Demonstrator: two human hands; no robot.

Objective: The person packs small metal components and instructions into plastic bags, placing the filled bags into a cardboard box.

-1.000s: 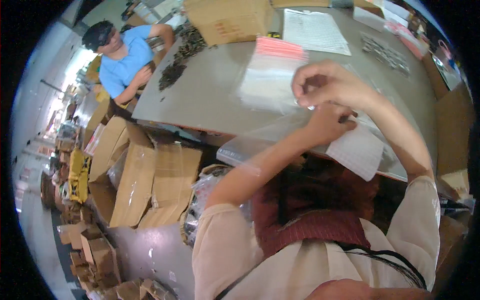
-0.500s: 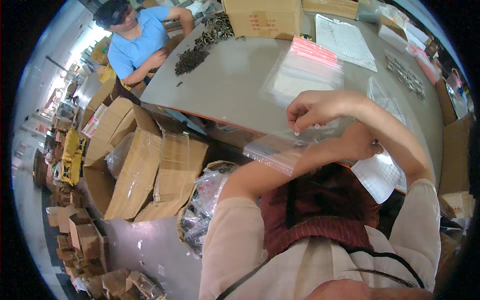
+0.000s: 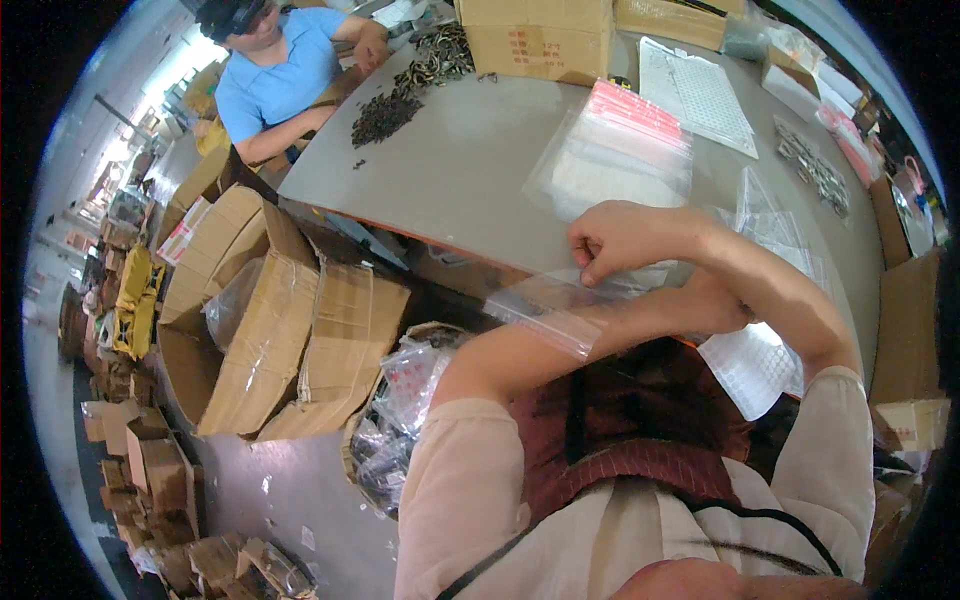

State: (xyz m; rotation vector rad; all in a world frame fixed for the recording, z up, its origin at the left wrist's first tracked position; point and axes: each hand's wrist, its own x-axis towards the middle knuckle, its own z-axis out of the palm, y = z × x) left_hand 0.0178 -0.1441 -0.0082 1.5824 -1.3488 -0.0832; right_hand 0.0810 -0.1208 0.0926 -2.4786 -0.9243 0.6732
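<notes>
1. Grey and broad, the worktable (image 3: 450,170) fills the upper middle of the view, with a cluttered workshop floor to its left; every place below is given relative to this table.
2. Nearest, at the table's near edge, the person's two forearms cross over their lap, sleeves pale and an apron dark red.
3. At that same near edge, the right hand (image 3: 625,240) is curled closed, its fingertips pinching the top strip of a clear zip bag (image 3: 570,305).
4. That bag hangs partly off the table's near edge and drapes over the left forearm.
5. Just behind the bag, the left hand (image 3: 715,305) is mostly hidden by the right arm and the plastic; whether its fingers are closed on the bag cannot be told.
6. Below the table's near edge, left of the lap, a basket of crumpled clear bags (image 3: 400,410) stands on the floor.
7. Left of the table, flattened cardboard boxes (image 3: 270,320) lean together.
8. On the table's middle, a stack of clear bags with red strips (image 3: 615,150) lies flat.
9. Farther along, dark small parts (image 3: 385,115) are heaped near the table's far left edge.
10. At the far side sits a co-worker in a blue shirt (image 3: 275,80), beside a brown carton (image 3: 535,35).
</notes>
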